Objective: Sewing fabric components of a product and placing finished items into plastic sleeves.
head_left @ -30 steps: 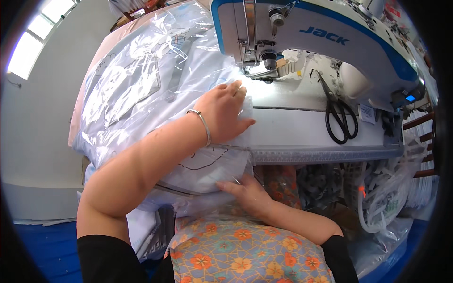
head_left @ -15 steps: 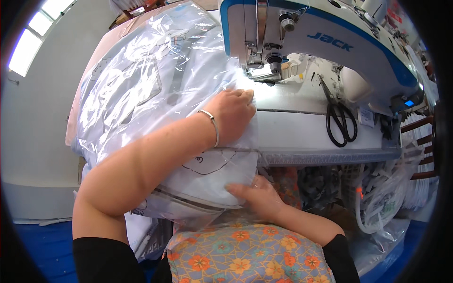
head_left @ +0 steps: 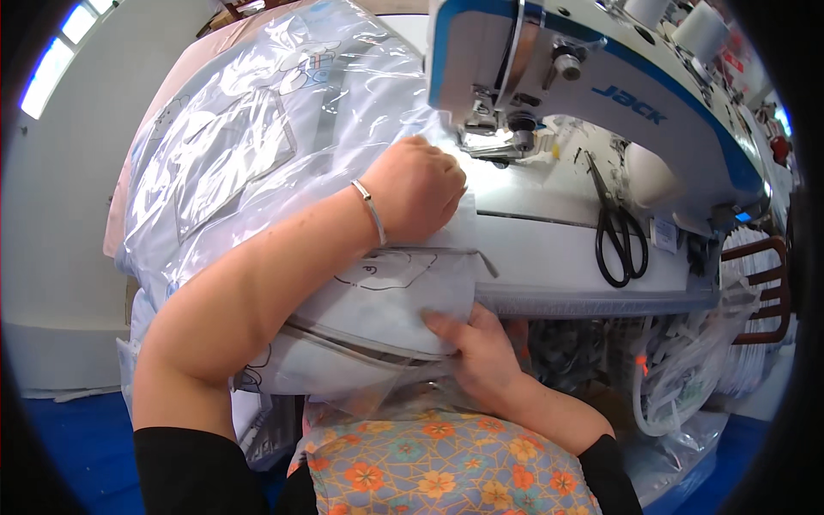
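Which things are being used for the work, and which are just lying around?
Seems part of the work:
shiny printed sheet
left hand, on the sheet
right hand, holding its edge
sewing machine, beside the sheet

Seems just lying about:
black scissors
small white label
brown chair

Left hand (head_left: 421, 189) curled, right hand (head_left: 487, 354) lower, left elbow (head_left: 180, 356) bent

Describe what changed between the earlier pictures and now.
The left hand, earlier flat with thumb out, has curled into a loose fist on the plastic-covered white fabric. A grey zipper end now sticks out past its right edge. The right hand stays at that edge, thumb on top; the scissors still lie beside the sewing machine.
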Demonstrator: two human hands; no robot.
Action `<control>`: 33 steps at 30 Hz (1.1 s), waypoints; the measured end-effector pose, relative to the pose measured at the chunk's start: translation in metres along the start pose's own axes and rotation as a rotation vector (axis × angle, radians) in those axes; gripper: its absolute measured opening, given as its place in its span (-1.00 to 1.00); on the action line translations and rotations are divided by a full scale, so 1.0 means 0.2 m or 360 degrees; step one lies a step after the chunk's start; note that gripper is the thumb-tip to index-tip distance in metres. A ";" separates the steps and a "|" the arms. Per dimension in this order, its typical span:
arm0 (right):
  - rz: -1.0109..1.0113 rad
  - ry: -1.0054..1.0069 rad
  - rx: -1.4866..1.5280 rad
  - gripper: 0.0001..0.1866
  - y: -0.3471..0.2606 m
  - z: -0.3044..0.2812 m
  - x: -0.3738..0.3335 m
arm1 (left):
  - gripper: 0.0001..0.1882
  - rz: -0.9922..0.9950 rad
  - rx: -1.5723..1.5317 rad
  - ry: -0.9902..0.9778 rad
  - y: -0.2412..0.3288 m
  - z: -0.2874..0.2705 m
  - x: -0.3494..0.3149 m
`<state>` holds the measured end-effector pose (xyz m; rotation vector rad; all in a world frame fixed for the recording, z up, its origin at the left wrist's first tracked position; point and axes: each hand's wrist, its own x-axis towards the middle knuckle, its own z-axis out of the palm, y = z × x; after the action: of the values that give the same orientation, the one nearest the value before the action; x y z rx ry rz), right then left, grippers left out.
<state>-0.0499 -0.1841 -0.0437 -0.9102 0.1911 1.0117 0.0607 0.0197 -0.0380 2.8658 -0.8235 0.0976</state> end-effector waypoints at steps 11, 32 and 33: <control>-0.0268 0.0451 -0.0973 -0.73 0.04 -0.04 0.02 | -0.63 -0.0527 -0.0066 0.0084 -0.31 -0.03 0.07; -0.0156 0.0447 -0.0522 -0.77 0.06 -0.12 0.02 | -0.74 0.0008 0.0029 0.0239 -0.40 0.01 0.08; -0.0172 0.0393 -0.0544 -0.78 0.06 -0.12 0.02 | -0.68 -0.0065 -0.0113 0.0287 -0.41 0.01 0.08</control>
<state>-0.0516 -0.1965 -0.0666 -1.3446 0.1764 0.8427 0.1183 0.0788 -0.0494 2.7556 -0.7183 0.3104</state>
